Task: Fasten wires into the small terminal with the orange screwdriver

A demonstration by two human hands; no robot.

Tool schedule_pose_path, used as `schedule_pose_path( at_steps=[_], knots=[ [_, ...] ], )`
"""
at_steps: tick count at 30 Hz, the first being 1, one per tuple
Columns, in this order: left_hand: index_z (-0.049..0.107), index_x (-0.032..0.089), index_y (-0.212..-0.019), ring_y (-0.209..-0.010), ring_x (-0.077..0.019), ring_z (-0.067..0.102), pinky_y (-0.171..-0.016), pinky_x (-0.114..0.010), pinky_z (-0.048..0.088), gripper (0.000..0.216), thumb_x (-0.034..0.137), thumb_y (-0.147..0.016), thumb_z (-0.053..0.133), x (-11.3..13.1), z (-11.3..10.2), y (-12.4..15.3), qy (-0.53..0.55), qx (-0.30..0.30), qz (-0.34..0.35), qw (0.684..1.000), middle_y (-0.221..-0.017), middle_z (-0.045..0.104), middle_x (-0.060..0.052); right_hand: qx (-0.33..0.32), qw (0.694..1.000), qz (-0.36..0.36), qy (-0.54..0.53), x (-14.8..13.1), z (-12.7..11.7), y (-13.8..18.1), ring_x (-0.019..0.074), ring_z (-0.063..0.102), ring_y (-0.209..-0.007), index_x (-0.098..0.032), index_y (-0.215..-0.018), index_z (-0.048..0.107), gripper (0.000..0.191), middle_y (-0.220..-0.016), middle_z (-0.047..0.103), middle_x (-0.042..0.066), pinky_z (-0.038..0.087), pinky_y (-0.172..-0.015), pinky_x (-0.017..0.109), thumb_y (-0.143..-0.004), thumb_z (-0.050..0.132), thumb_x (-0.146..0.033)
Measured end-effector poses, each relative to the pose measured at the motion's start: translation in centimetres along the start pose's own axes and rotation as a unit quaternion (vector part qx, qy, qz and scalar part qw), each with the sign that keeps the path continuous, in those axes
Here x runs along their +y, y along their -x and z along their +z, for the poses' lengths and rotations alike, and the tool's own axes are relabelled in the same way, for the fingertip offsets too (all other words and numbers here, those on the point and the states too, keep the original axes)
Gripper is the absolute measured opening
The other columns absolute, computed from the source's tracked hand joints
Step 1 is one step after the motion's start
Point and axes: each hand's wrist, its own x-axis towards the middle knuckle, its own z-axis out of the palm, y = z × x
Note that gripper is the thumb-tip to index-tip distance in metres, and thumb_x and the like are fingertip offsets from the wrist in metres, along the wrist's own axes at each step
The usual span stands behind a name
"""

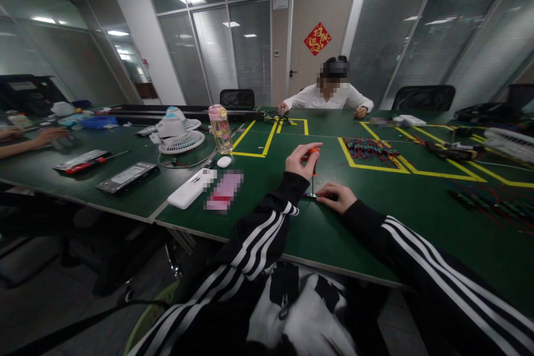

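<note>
My left hand (pixel 301 160) is closed round the orange-and-black handle of a screwdriver (pixel 314 173). Its thin shaft stands upright, with the tip down at a small dark part (pixel 309 196) on the green table. Fingers of my right hand (pixel 337 197) pinch the right end of that part and hold it against the tabletop. The part looks like a little circuit board, but it is too small and partly covered to be sure.
Left of my hands are a phone (pixel 224 192), a white power bank (pixel 191 188), a bottle (pixel 221 129) and a white fan (pixel 179 133). Bundled wires (pixel 371 151) lie within yellow tape to the right. Across the table (pixel 258 217) sits a person (pixel 329 94); another person's hand (pixel 53 134) shows far left.
</note>
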Motion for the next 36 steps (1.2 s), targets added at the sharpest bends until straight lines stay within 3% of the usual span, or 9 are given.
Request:
schedule_pose_path(
  at_steps=[6,10,13,18,21,25,28,32,36],
  knots=[
    [0.072,0.02,-0.101,-0.077,-0.0108,0.06,-0.067,-0.019,0.053,0.023,0.034,-0.085,0.062,0.1,-0.3,-0.2,-0.052,0.022,0.001,0.998,-0.09,0.059,-0.005,0.004,1.0,-0.002,-0.016,0.0,0.0,0.0,0.0146,0.06,-0.058,-0.02,-0.082,0.077,0.02,-0.075,0.067,0.005,0.051,-0.056,0.027,-0.074,0.069,-0.037],
    [0.068,0.018,-0.112,-0.086,-0.0133,0.065,-0.072,-0.022,0.055,0.033,0.037,-0.094,0.047,-0.5,0.1,-0.4,0.041,0.0,-0.024,0.999,-0.106,0.064,-0.009,0.004,1.0,0.003,-0.016,-0.1,-0.1,0.1,0.014,0.059,-0.057,-0.021,-0.082,0.077,0.021,-0.075,0.067,0.004,0.05,-0.055,0.027,-0.073,0.07,-0.038],
    [0.066,0.016,-0.113,-0.079,-0.012,0.065,-0.069,-0.021,0.056,0.034,0.038,-0.092,0.052,-0.8,0.2,-0.5,0.075,0.001,-0.049,0.996,-0.1,0.066,-0.009,-0.001,1.0,0.0,-0.012,-0.1,-0.1,0.1,0.014,0.059,-0.058,-0.021,-0.084,0.077,0.02,-0.075,0.067,0.004,0.05,-0.056,0.027,-0.073,0.069,-0.035],
    [0.072,0.018,-0.099,-0.075,-0.0097,0.06,-0.063,-0.017,0.052,0.025,0.033,-0.08,0.069,-0.3,-0.5,-0.5,-0.014,0.023,-0.02,0.999,-0.091,0.059,-0.005,0.006,1.0,-0.003,-0.013,0.0,0.0,0.1,0.0152,0.06,-0.061,-0.02,-0.085,0.076,0.02,-0.074,0.067,0.005,0.05,-0.058,0.028,-0.072,0.068,-0.032],
    [0.072,0.019,-0.101,-0.08,-0.0113,0.06,-0.066,-0.019,0.052,0.025,0.035,-0.084,0.063,-0.2,-0.6,-0.4,-0.031,0.025,-0.009,0.999,-0.094,0.06,-0.006,0.014,1.0,0.003,-0.013,0.0,0.1,0.2,0.0151,0.06,-0.06,-0.019,-0.082,0.075,0.018,-0.074,0.067,0.004,0.049,-0.057,0.027,-0.072,0.068,-0.034],
    [0.068,0.018,-0.11,-0.091,-0.0157,0.065,-0.074,-0.025,0.056,0.035,0.041,-0.093,0.048,-0.4,-0.3,-0.5,0.051,0.002,-0.032,0.998,-0.111,0.064,-0.01,0.028,1.0,0.013,-0.005,0.0,0.2,0.2,0.0141,0.059,-0.057,-0.019,-0.078,0.075,0.019,-0.072,0.067,0.004,0.049,-0.056,0.027,-0.072,0.07,-0.036],
    [0.066,0.016,-0.112,-0.084,-0.0145,0.066,-0.074,-0.027,0.057,0.037,0.043,-0.091,0.052,-0.3,-0.4,-0.5,0.1,-0.005,-0.058,0.993,-0.104,0.067,-0.01,0.029,0.999,0.012,-0.004,0.0,0.2,0.2,0.0139,0.058,-0.057,-0.02,-0.077,0.075,0.02,-0.071,0.067,0.004,0.048,-0.055,0.026,-0.072,0.069,-0.038],
    [0.072,0.018,-0.096,-0.073,-0.0093,0.061,-0.067,-0.021,0.053,0.023,0.035,-0.082,0.065,0.2,-0.9,-0.5,0.014,0.021,-0.037,0.999,-0.092,0.063,-0.006,0.025,1.0,0.011,-0.007,-0.5,-0.3,0.2,0.0137,0.059,-0.055,-0.02,-0.076,0.074,0.022,-0.07,0.068,0.004,0.048,-0.054,0.026,-0.072,0.069,-0.041],
    [0.073,0.019,-0.093,-0.079,-0.0112,0.06,-0.067,-0.019,0.052,0.02,0.034,-0.083,0.065,0.3,-1.2,-0.5,-0.043,0.03,-0.016,0.998,-0.092,0.061,-0.005,0.015,1.0,0.012,-0.008,-1.0,-0.6,0.2,0.0142,0.06,-0.057,-0.02,-0.076,0.074,0.022,-0.071,0.068,0.004,0.049,-0.054,0.026,-0.072,0.07,-0.041]
  ],
)
